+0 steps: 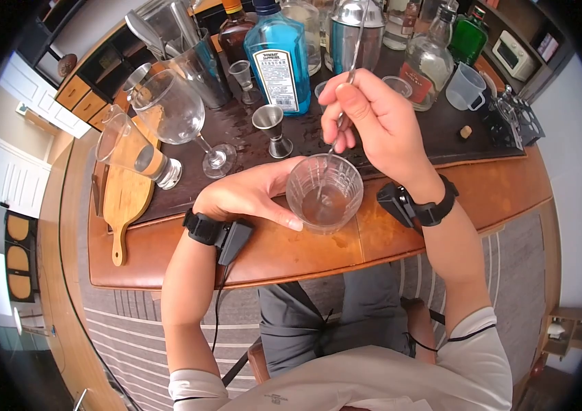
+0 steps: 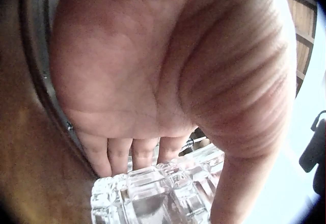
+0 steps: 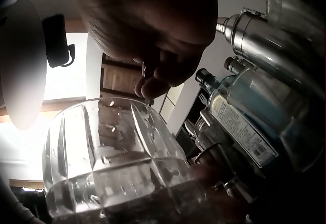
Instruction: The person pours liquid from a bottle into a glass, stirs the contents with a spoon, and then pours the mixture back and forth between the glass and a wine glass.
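A clear cut-glass tumbler (image 1: 325,194) with some liquid in it stands near the table's front edge. The left hand (image 1: 250,194) holds it from the side, thumb in front and fingers behind; in the left wrist view the fingers lie against the faceted glass (image 2: 153,193). Above the rim, the right hand (image 1: 383,123) pinches a long thin metal spoon (image 1: 356,48), whose lower end reaches down into the glass. The right wrist view shows the curled right fingers (image 3: 155,81) over the tumbler (image 3: 117,157).
Behind the hands stand a metal jigger (image 1: 272,130), a blue bottle (image 1: 279,61), a shaker (image 1: 356,38) and several other bottles. At left are a stemmed glass (image 1: 174,109), a glass pitcher (image 1: 133,151) and a wooden board (image 1: 127,198). A plastic measuring cup (image 1: 465,88) is at right.
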`<action>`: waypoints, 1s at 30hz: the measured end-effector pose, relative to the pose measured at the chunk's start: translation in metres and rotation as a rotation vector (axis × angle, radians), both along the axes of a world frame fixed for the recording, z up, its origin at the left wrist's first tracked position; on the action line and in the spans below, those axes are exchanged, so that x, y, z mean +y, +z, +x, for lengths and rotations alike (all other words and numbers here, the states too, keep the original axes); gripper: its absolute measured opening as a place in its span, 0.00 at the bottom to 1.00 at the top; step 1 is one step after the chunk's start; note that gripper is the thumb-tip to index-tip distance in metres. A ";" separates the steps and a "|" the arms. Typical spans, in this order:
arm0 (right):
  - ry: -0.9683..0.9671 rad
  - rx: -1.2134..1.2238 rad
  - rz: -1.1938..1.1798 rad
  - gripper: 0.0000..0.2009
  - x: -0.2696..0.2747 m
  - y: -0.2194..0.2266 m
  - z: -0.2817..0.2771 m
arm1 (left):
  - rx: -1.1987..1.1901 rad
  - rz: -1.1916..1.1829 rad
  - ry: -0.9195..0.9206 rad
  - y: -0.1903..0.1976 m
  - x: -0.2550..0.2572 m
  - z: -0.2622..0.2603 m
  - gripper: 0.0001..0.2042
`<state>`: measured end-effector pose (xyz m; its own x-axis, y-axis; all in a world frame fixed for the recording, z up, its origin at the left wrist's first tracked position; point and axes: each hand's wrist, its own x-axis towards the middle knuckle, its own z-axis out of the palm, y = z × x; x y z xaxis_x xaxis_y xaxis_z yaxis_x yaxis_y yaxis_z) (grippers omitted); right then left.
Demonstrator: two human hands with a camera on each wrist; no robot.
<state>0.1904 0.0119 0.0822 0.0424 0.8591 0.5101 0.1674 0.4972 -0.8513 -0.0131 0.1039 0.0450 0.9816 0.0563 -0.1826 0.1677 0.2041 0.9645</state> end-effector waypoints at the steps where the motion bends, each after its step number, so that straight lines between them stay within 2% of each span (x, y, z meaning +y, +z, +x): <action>1: -0.001 0.000 0.000 0.13 -0.001 0.000 -0.001 | -0.004 0.003 0.002 -0.001 0.000 0.000 0.49; 3: 0.100 0.045 -0.074 0.14 -0.002 0.000 -0.003 | 0.004 0.017 -0.009 0.000 0.002 0.000 0.49; 6: 0.076 -0.070 -0.103 0.14 -0.006 0.008 0.004 | 0.000 0.030 -0.011 0.000 0.001 0.000 0.49; 10: 0.004 -0.047 -0.032 0.13 -0.001 0.001 0.002 | -0.010 0.032 0.014 0.002 -0.001 -0.001 0.49; 12: 0.078 0.076 -0.033 0.14 0.000 -0.003 -0.004 | -0.002 0.023 0.006 0.001 0.000 -0.001 0.49; 16: 0.118 -0.009 -0.096 0.13 -0.005 0.005 0.002 | -0.014 0.023 -0.006 0.000 0.001 0.000 0.49; 18: 0.001 -0.070 -0.056 0.13 -0.004 0.007 0.006 | -0.015 0.029 -0.008 -0.001 0.002 -0.001 0.49; 21: -0.038 -0.021 0.010 0.13 0.000 0.001 0.002 | -0.017 0.022 -0.001 -0.002 0.001 0.000 0.49; 25: 0.064 0.043 -0.006 0.13 -0.001 -0.001 -0.002 | 0.004 0.008 0.006 0.001 0.000 -0.001 0.48; 27: 0.070 -0.044 -0.072 0.13 -0.005 0.006 0.003 | -0.008 0.016 0.000 0.000 0.001 0.000 0.48; 30: -0.029 -0.064 0.007 0.13 -0.002 0.005 0.008 | -0.007 0.005 -0.006 0.001 0.000 -0.001 0.49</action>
